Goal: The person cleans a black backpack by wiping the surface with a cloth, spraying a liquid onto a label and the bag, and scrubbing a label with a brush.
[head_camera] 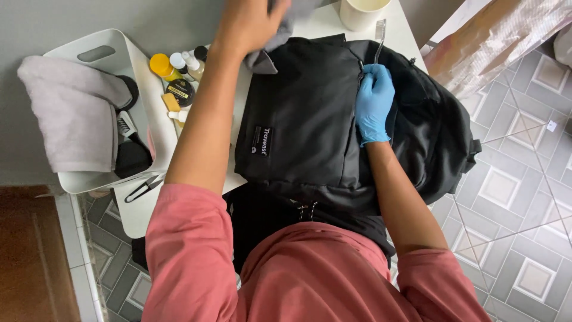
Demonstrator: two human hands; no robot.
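Backpack [310,119]: black, lying across the white worktop [325,24] at frame centre, its lower edge hanging toward the person's red shirt.
Label: small black rectangular patch [261,141] with pale lettering, on the bag's lower left panel, turned sideways.
Right hand [374,102]: in a blue glove, fingers closed on the bag's top seam right of centre, gripping a clear toothbrush [379,37] whose bristle end points up toward the frame's top edge.
Left hand [250,21]: bare, at the upper middle of the frame, closed on a grey cloth [280,45] pressed against the bag's upper left corner.
Cup [362,12]: cream-coloured, at the top edge, just right of the left hand, standing on the worktop beside the toothbrush head.
Tray [128,53]: white, with a slot handle, upper left of the frame; a folded grey towel [74,110] lies in it over dark items.
Bottles: cluster between tray and bag, upper left of centre; a yellow-capped bottle [162,65], a white-capped one [177,61], and a round black tin [180,91] with a yellow label.
Scissors [144,188]: black-handled, on the worktop's left edge below the tray.
Floor [518,179]: grey patterned tiles, right side of the frame.
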